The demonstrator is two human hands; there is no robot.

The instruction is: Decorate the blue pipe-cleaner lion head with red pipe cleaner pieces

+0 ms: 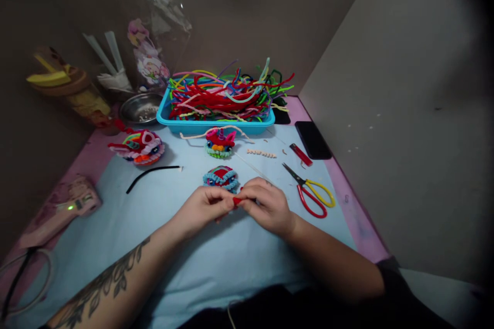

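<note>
Between my two hands is a small red fuzzy piece (pixel 236 201), pinched from both sides. My left hand (pixel 206 208) holds it between thumb and fingers; my right hand (pixel 268 205) closes on its other side. Just beyond them sits a blue and red fuzzy figure (pixel 221 177), and behind it a red, pink and green one (pixel 219 143). A larger red and pink figure (pixel 141 148) stands at the left. A black stem (pixel 148 174) and a coiled pale piece (pixel 261 153) lie on the blue cloth.
Behind is a blue tray (pixel 216 127) of coloured stems. Scissors (pixel 306 185), a red lighter (pixel 301 154) and a black phone (pixel 313 140) lie right. At left are a pink glue gun (pixel 69 208), a metal bowl (pixel 142 109) and a lidded cup (pixel 77 92).
</note>
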